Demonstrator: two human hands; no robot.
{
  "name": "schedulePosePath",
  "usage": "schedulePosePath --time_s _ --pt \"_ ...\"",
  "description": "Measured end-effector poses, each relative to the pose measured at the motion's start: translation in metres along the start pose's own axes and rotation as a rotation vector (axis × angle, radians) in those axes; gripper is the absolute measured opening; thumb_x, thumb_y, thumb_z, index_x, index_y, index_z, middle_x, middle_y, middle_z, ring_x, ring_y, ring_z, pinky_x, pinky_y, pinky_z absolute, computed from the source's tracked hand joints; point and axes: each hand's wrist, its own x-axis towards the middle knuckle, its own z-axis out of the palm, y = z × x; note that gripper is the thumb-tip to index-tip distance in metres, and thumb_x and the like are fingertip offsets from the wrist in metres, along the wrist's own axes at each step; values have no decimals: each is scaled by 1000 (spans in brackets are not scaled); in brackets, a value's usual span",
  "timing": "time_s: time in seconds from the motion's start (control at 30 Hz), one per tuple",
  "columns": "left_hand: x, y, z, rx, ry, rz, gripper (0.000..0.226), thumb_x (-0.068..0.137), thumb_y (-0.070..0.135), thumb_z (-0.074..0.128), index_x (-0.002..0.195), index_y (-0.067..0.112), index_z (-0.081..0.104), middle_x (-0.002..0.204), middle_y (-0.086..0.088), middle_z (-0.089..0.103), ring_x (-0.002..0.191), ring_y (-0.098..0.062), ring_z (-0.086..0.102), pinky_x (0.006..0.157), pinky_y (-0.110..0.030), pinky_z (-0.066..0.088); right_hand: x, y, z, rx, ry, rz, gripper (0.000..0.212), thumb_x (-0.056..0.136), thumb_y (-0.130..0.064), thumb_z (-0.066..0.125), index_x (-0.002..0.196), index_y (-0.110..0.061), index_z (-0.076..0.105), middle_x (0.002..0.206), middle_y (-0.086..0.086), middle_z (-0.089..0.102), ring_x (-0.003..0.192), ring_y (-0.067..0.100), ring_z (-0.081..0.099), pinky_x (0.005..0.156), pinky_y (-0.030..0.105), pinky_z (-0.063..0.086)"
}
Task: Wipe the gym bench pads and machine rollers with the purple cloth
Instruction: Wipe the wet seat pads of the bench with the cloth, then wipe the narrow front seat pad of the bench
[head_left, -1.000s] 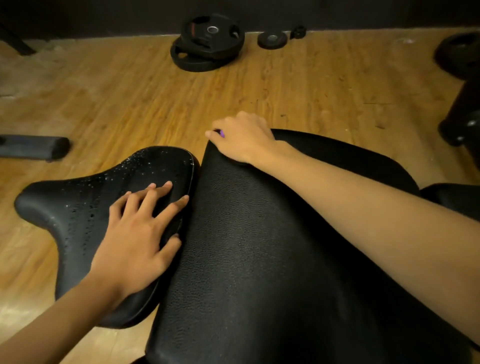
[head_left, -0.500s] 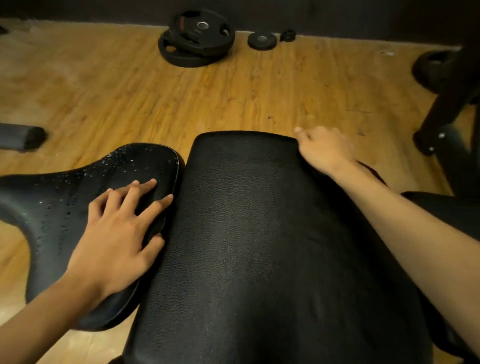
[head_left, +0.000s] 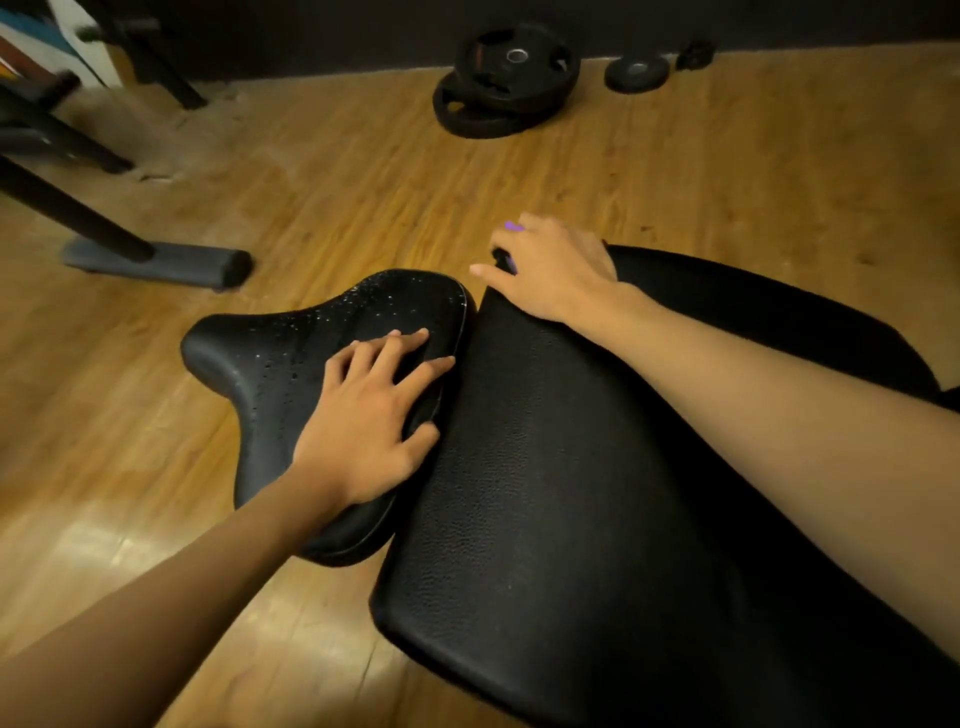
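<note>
L hand (head_left: 363, 415) lies flat on the seat pad (head_left: 280, 358), centre-left of frame. Fingers straight + spread, grasping nothing, just pressing near the pad's right edge. Seat pad top is covered in water droplets. Back pad (head_left: 545, 493), the bigger one, fills lower right and sits just beside the seat pad; can't tell if the edges touch. R hand (head_left: 556, 273) is at the back pad's upper-left corner, just above frame centre, fingers curled round the purple cloth (head_left: 512, 227). Cloth is mostly hidden under the hand, only small purple bits show btwn the fingers. R forearm comes in from the right edge across the back pad. Wood floor (head_left: 337, 182) all around. Top centre: stacked black weight plates (head_left: 509, 78), w/ a smaller plate (head_left: 636, 73) to their right by the dark wall. Left side: grey floor bar (head_left: 171, 262) w/ a black frame leg (head_left: 67, 208) running down to it.
</note>
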Motion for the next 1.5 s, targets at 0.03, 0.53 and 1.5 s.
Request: schedulePosePath --time_s 0.03,0.53,1.5 --pt "0 -1 0 -4 7 5 71 85 54 39 153 34 45 162 -6 36 151 -32 27 119 -58 21 -1 -2 -1 -20 39 -11 51 101 -64 42 124 -22 61 117 7 58 109 28 56 76 39 43" --pt "-21 -134 -26 -16 160 365 66 91 60 45 141 20 61 149 -10 53 139 -34 44 118 -53 29 -47 -138 -20 215 266 289 47 96 -61 48 117 -23 65 107 -2 45 106 18 49 92 36 43" --pt "-17 -170 -3 112 146 613 66 92 56 46 140 15 65 143 -20 58 135 -41 51 109 -57 36 -131 -304 15 117 -58 647 66 105 -36 23 158 2 25 164 29 21 154 42 18 124 52 22"
